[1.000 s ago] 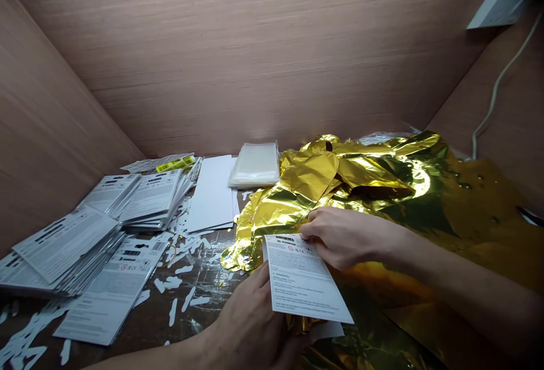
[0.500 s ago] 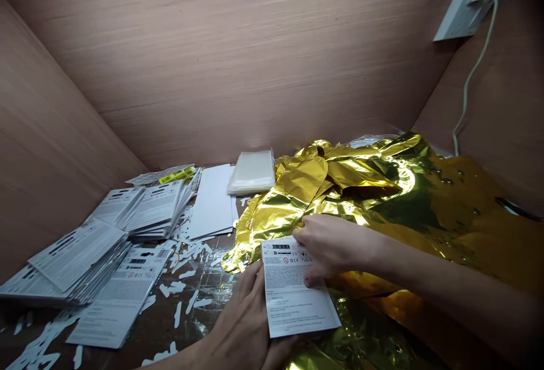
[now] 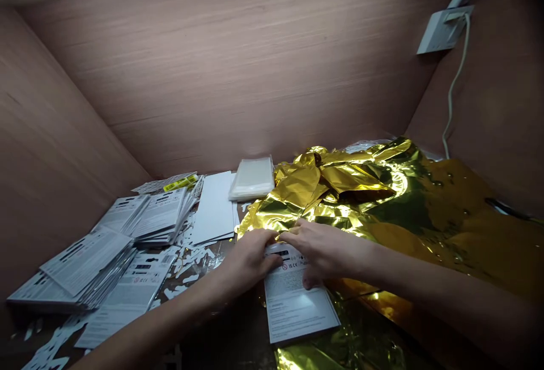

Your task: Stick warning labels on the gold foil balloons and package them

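Observation:
A flat white printed packet (image 3: 297, 313) lies in front of me, its text side up, partly over the gold foil sheets (image 3: 306, 183). My left hand (image 3: 253, 256) grips its upper left edge, with the thumb on the printed face. On the upper right edge my right hand (image 3: 317, 248) is closed, fingers at the top and thumb on the face. Both hands meet near the top edge, and they hide what the fingertips do there.
Stacks of similar packets (image 3: 91, 256) stand on the left, with a single packet (image 3: 131, 285) beside them. White cards (image 3: 212, 205) and clear plastic sleeves (image 3: 252, 178) lie at the back. White paper scraps (image 3: 191, 262) litter the table. A cable (image 3: 454, 86) hangs from a wall socket (image 3: 444, 30).
My left hand has moved from the packet's lower left side up to its top edge, beside my right hand. The whole view has tilted slightly upward.

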{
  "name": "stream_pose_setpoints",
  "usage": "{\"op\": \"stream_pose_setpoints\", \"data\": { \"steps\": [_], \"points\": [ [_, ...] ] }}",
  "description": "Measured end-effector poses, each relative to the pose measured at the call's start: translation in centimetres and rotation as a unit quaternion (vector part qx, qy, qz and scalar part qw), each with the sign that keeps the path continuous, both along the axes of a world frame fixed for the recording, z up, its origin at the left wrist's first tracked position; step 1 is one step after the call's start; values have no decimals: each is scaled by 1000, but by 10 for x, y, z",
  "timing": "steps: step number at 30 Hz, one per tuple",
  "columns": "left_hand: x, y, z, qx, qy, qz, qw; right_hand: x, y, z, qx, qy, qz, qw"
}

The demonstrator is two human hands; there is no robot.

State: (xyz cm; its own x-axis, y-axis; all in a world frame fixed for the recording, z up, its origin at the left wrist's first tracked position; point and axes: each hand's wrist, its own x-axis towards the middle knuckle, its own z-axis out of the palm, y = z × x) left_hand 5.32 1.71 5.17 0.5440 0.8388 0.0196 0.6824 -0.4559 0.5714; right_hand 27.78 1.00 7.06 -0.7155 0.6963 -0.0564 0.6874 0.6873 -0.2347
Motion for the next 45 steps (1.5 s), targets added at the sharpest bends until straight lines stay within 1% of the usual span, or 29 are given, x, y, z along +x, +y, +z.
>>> {"op": "stream_pose_setpoints", "data": {
  "steps": [3, 5, 7, 9, 10, 11, 13, 14, 15, 16, 19, 22, 24, 28, 30, 32, 33, 35, 36, 37, 38, 41, 42, 43, 45],
  "points": [
    [2, 20, 2, -74, 10, -3, 997, -1, 5, 0, 30, 5, 56, 998],
    [-3, 29, 6, -115, 5, -32, 993, 0, 10, 2, 35, 23, 57, 998],
    [-9, 35, 12, -165, -21, -69, 984, 3, 16, 3, 2, 73, 26, 997],
    [-16, 40, 18, -217, -75, -97, 969, 7, 25, 3, -52, 146, -27, 988],
    [-18, 42, 20, -239, -110, -103, 959, 10, 29, 2, -91, 198, -56, 974],
    [-21, 43, 22, -259, -148, -103, 949, 12, 35, 1, -136, 255, -82, 954],
    [-23, 45, 21, -280, -228, -76, 930, 16, 43, 1, -228, 354, -113, 900],
    [-23, 46, 19, -284, -270, -53, 919, 18, 47, 1, -270, 384, -114, 876],
    [-23, 47, 16, -286, -315, -23, 905, 19, 49, 2, -307, 395, -110, 859],
    [-22, 48, 12, -286, -357, 10, 889, 20, 50, 2, -332, 392, -106, 851],
    [-19, 51, 0, -276, -445, 88, 848, 23, 50, 3, -372, 366, -105, 847],
    [-15, 52, -7, -266, -480, 117, 827, 28, 53, 2, -358, 354, -112, 857],
    [-13, 51, -7, -269, -493, 121, 819, 32, 55, 2, -335, 345, -115, 869],
    [-12, 45, -1, -284, -487, 84, 822, 39, 57, 9, -297, 321, -114, 892],
    [-11, 43, 1, -285, -495, 78, 817, 40, 57, 13, -295, 314, -110, 896],
    [-9, 42, 1, -275, -522, 97, 802, 39, 56, 15, -283, 335, -136, 889],
    [-7, 41, 0, -268, -538, 112, 791, 38, 56, 15, -271, 366, -162, 876],
    [-4, 41, -3, -253, -572, 146, 767, 33, 56, 11, -247, 439, -211, 838],
    [-3, 41, -5, -250, -587, 163, 753, 30, 55, 8, -243, 465, -223, 822],
    [-2, 40, -6, -248, -600, 178, 739, 27, 54, 5, -247, 477, -225, 813],
    [-1, 39, -6, -249, -610, 190, 728, 24, 53, 2, -256, 476, -221, 812],
    [0, 35, -5, -257, -627, 204, 707, 18, 48, -1, -263, 445, -208, 830],
    [-1, 34, -3, -261, -627, 200, 707, 18, 47, -1, -258, 440, -206, 835],
    [-2, 34, -1, -261, -620, 193, 714, 19, 46, 0, -251, 438, -203, 839],
    [-5, 34, 5, -249, -600, 176, 740, 22, 46, 3, -236, 435, -196, 846]
  ]
}}
